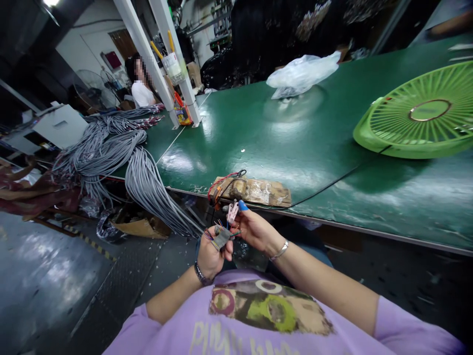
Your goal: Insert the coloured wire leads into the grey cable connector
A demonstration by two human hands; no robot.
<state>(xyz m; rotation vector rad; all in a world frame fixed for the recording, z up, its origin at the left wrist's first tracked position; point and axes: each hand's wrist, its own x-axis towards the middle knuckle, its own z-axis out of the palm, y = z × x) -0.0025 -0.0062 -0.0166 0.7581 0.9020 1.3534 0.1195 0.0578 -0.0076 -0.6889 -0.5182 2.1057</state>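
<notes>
My left hand [210,255] is closed around the ends of several grey cables. Thin coloured wires fan out from the grey cable ends [222,238] between its fingers. Close beside it, my right hand [254,230] pinches a small pink clip-like piece [232,212], whose exact kind is too small to tell. A blue cover [242,205] sits on one of that hand's fingertips. Just beyond both hands, a worn wooden board [268,192] lies at the table edge, with a brown lump and red and black wires on it.
Long bundles of grey cable [155,190] spread to the left over the green table [229,123]. A green fan [417,113] lies at the right, its black cord running to the board. Farther back are a plastic bag [301,74], white posts [168,59] and a seated person [142,93].
</notes>
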